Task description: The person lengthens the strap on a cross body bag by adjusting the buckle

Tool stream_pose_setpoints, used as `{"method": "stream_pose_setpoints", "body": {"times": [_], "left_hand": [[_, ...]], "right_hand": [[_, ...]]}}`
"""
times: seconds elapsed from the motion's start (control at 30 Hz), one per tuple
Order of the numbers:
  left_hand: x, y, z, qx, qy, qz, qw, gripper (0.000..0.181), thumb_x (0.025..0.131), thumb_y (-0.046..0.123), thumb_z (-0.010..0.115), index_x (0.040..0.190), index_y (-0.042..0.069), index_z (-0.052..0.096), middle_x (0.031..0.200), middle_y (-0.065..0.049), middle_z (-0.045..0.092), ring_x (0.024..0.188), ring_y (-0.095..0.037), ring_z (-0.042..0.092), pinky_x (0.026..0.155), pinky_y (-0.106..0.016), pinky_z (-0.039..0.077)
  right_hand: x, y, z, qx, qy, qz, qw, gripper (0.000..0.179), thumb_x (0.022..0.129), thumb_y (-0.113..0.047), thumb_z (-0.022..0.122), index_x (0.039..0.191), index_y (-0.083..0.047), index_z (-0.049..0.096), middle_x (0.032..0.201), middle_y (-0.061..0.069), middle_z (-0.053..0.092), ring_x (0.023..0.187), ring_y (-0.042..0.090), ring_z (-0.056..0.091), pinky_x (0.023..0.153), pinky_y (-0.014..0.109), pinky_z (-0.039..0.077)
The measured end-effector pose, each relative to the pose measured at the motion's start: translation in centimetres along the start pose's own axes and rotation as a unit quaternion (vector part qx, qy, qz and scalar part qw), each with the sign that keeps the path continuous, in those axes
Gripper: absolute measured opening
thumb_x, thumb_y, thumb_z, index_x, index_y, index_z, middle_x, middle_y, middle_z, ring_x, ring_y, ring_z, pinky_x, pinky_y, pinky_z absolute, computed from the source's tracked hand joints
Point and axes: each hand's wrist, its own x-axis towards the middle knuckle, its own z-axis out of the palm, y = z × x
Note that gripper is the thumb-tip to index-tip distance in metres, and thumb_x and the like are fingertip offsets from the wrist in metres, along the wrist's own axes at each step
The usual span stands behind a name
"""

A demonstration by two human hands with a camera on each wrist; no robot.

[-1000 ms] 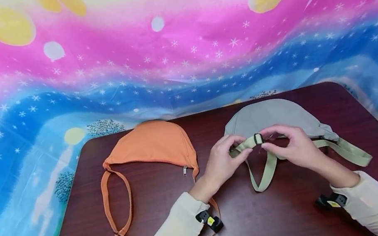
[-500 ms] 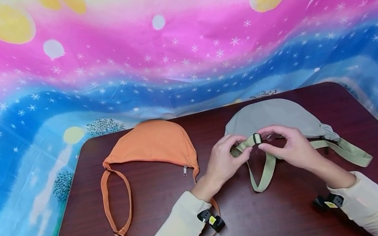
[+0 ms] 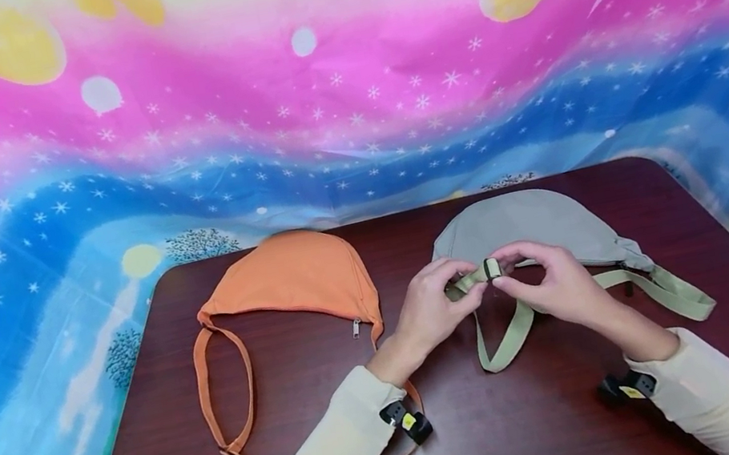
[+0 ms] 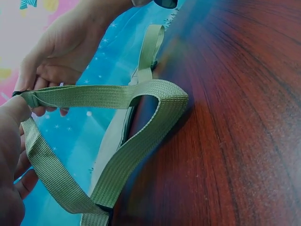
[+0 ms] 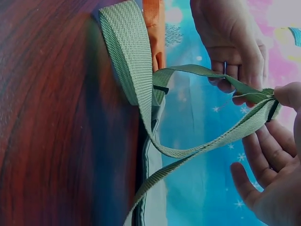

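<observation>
Both hands are raised in front of a grey-green waist bag (image 3: 518,225) lying at the right of the table. Between finger and thumb, my left hand (image 3: 426,310) pinches the bag's light green strap (image 3: 469,280). Close beside it, my right hand (image 3: 558,287) pinches the strap at a black slide buckle (image 3: 492,268). The strap hangs down from the hands in a loop, which the left wrist view shows as ribbed webbing (image 4: 136,132). In the right wrist view the buckle (image 5: 272,110) sits by the right fingertips, partly covered by the strap.
An orange waist bag (image 3: 293,281) lies on the dark wooden table (image 3: 504,439) to the left. Its thin orange strap (image 3: 204,386) trails towards the front edge, partly under the left forearm. A colourful printed cloth (image 3: 345,117) hangs behind the table.
Both hands keep their pinch on the strap. The buckle and right hand have shifted slightly to the left, towards the left hand. The two bags stay in place.
</observation>
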Motion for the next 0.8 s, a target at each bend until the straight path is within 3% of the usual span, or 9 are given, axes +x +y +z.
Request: {"method": "stream_pose_setpoints", "body": {"times": [0.27,0.53,0.67,0.8], "left_hand": [[-0.07,0.17,0.04,-0.009,-0.021,-0.011,0.9997,0.022,0.09,0.014,0.077,0.111,0.008,0.074,0.108,-0.002,0.072,0.096,-0.012,0.064,0.084,-0.018,0.05],[-0.01,-0.01,-0.13,0.01,-0.047,-0.031,0.9984,0.041,0.085,0.021,0.085,0.118,0.006,0.064,0.106,-0.003,0.068,0.093,-0.013,0.061,0.083,-0.02,0.048],[-0.08,-0.11,-0.24,0.02,-0.043,-0.048,0.9977,0.033,0.086,0.018,0.084,0.112,0.008,0.066,0.103,-0.001,0.067,0.09,-0.011,0.059,0.08,-0.019,0.048],[-0.19,-0.17,-0.26,0.017,-0.043,-0.051,0.9976,0.026,0.09,0.018,0.08,0.112,0.01,0.07,0.108,0.0,0.069,0.097,-0.011,0.061,0.084,-0.019,0.048]], "right_hand": [[-0.18,0.03,-0.09,0.0,-0.043,0.009,0.9991,0.027,0.089,-0.005,0.079,0.115,-0.012,0.073,0.103,-0.001,0.073,0.09,0.007,0.064,0.081,0.026,0.051],[-0.15,0.14,-0.34,0.005,-0.016,0.035,0.9993,0.026,0.088,-0.005,0.079,0.114,-0.01,0.074,0.103,0.002,0.072,0.089,0.007,0.066,0.077,0.019,0.053],[0.05,0.19,-0.31,0.013,-0.011,0.043,0.9989,0.025,0.089,-0.005,0.078,0.113,-0.01,0.073,0.102,0.003,0.072,0.088,0.007,0.066,0.077,0.017,0.053],[0.12,0.27,-0.23,0.018,-0.011,0.044,0.9988,0.025,0.09,-0.004,0.077,0.114,-0.01,0.073,0.102,0.003,0.071,0.088,0.008,0.066,0.078,0.018,0.053]]}}
